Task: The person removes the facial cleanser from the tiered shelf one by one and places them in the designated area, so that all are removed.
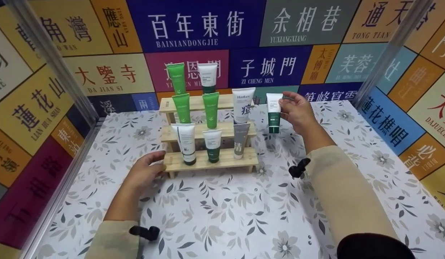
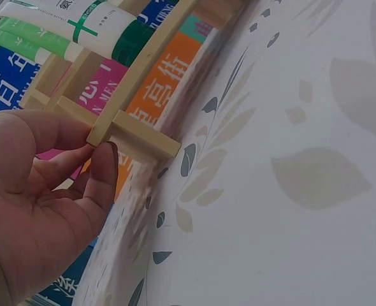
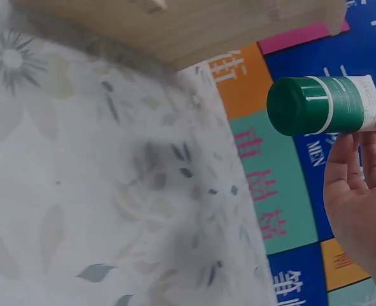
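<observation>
A three-tier wooden rack stands on the floral tablecloth with several tubes upright on its steps. My left hand pinches the left end of the lowest step between thumb and fingers, plainest in the left wrist view, where the hand meets the step's corner. To the right of the rack, my right hand holds a white and green squeeze tube upright, cap down, above the cloth. In the right wrist view the tube's green cap points toward the rack, and the fingers grip its white end.
On the rack are green tubes, a grey tube, and white tubes, some with dark caps. Printed panels with Chinese lettering enclose the table at the back and sides. Floral cloth spreads in front of the rack.
</observation>
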### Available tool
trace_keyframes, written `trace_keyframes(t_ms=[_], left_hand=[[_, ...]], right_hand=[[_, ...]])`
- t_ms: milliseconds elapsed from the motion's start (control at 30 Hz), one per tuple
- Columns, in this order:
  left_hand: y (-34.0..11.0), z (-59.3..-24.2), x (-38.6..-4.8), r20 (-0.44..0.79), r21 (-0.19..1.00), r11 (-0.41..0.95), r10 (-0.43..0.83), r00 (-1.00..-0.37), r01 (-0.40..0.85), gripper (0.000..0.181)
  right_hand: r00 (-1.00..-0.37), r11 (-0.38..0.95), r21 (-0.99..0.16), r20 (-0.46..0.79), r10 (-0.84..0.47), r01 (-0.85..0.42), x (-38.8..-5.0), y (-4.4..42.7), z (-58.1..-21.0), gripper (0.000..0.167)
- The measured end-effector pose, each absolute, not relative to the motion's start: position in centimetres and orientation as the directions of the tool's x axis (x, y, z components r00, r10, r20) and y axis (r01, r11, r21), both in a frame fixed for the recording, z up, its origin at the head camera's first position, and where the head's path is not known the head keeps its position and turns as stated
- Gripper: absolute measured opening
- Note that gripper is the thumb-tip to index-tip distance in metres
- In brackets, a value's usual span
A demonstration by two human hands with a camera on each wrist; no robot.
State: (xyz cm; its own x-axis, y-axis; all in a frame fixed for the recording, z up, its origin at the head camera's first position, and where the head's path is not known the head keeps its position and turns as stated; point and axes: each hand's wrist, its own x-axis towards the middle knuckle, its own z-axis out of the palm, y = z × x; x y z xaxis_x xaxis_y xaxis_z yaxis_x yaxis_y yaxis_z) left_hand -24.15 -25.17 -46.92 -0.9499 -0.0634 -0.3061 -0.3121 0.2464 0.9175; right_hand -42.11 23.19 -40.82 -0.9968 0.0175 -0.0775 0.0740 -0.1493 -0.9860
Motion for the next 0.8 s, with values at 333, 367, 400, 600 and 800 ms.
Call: trace_keyframes(t_ms=[333,367,400,600,800], left_hand=[[-25.3,-46.8,-24.1,-0.319,0.912,0.249,-0.065,-0.945,-0.325,0.056],[-25.3,-46.8,-24.1,-0.320,0.912,0.250,-0.064,-0.945,-0.326,0.056],[-25.3,-46.8,-24.1,-0.322,0.911,0.250,-0.062,-0.945,-0.327,0.056],[-25.4,-46.8,-24.2,-0.315,0.914,0.252,-0.054,-0.948,-0.318,0.057],[-25.4,-46.8,-24.2,-0.296,0.916,0.267,-0.054,-0.954,-0.300,0.055]], right_hand=[[-0.971,-0.159,-0.960,-0.236,0.020,0.230,-40.9,24.4,-43.2,0.054],[-0.970,-0.162,-0.958,-0.243,0.018,0.237,-40.9,24.5,-43.4,0.054],[-0.968,-0.163,-0.956,-0.250,0.018,0.244,-40.8,24.5,-43.6,0.054],[-0.950,-0.132,-0.943,-0.311,0.017,0.306,-40.5,24.5,-44.9,0.055],[-0.931,-0.055,-0.930,-0.365,0.025,0.363,-40.3,24.2,-45.4,0.058]])
